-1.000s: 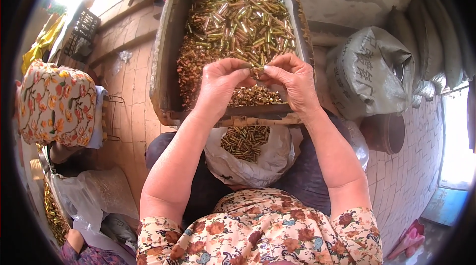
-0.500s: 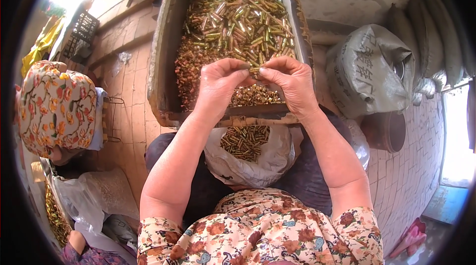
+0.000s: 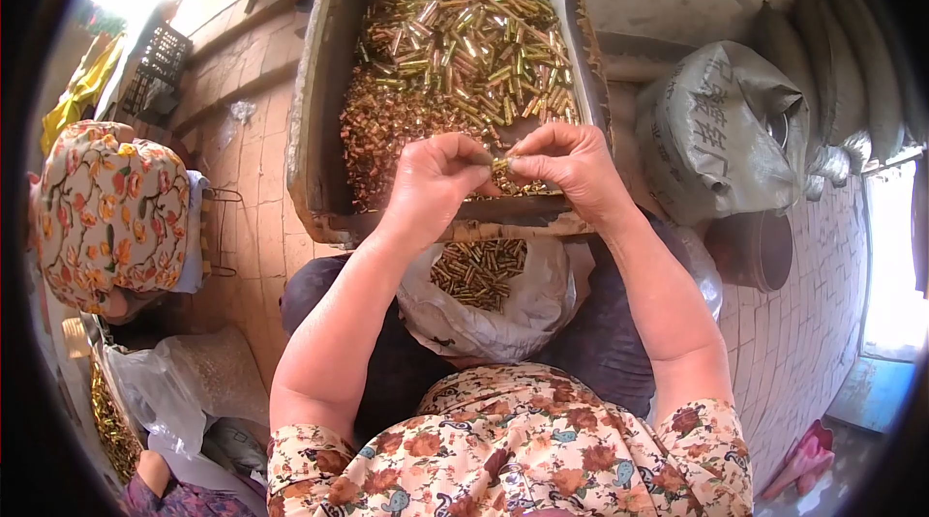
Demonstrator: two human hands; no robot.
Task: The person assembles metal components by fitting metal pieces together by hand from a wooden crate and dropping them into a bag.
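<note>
Over the near part of a worn tray (image 3: 302, 145), my left hand (image 3: 435, 178) and my right hand (image 3: 569, 167) meet, thumbs and forefingers pinched. A small brass-coloured metal piece (image 3: 500, 170) shows between their fingertips; its exact shape is partly hidden. Beyond my hands lies a heap of shiny thin metal tubes (image 3: 464, 43), gold and copper in tone. Left of my left hand spread many tiny copper-coloured rings or short fittings (image 3: 373, 145). Below the tray, a white bag (image 3: 527, 328) between my legs holds assembled-looking short brass-coloured pieces (image 3: 479, 273).
At the right stand a grey woven sack (image 3: 697, 130) and a brown bucket (image 3: 755, 256). A person in a floral top (image 3: 111, 212) sits at the left. Below that, another person's hand (image 3: 153, 471) rests near more metal parts (image 3: 114, 420). A black crate (image 3: 163, 62) is farther back.
Both hands have come slightly down toward the near edge of the tray, still pinched close together. The brass-coloured piece between the fingertips has moved down with them.
</note>
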